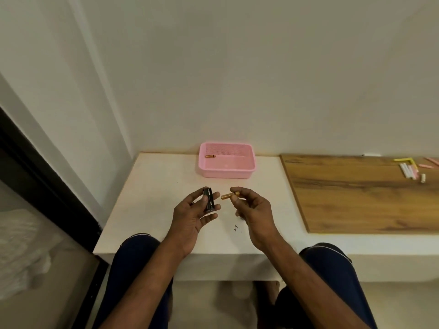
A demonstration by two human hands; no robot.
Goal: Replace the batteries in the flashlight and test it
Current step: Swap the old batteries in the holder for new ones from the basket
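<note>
My left hand [190,214] holds a small dark battery holder [209,201] upright between thumb and fingers, above the white table. My right hand [251,210] pinches a gold battery [228,195] that points left toward the holder, a small gap between them. A second gold battery [210,156] lies inside the pink basket [226,172] at its back left. The flashlight body is not in view.
The pink basket stands at the back of the white table [154,186], against the wall. A wooden board [356,193] lies to the right with several chalk-like sticks [409,170] on it. My knees are under the table's front edge.
</note>
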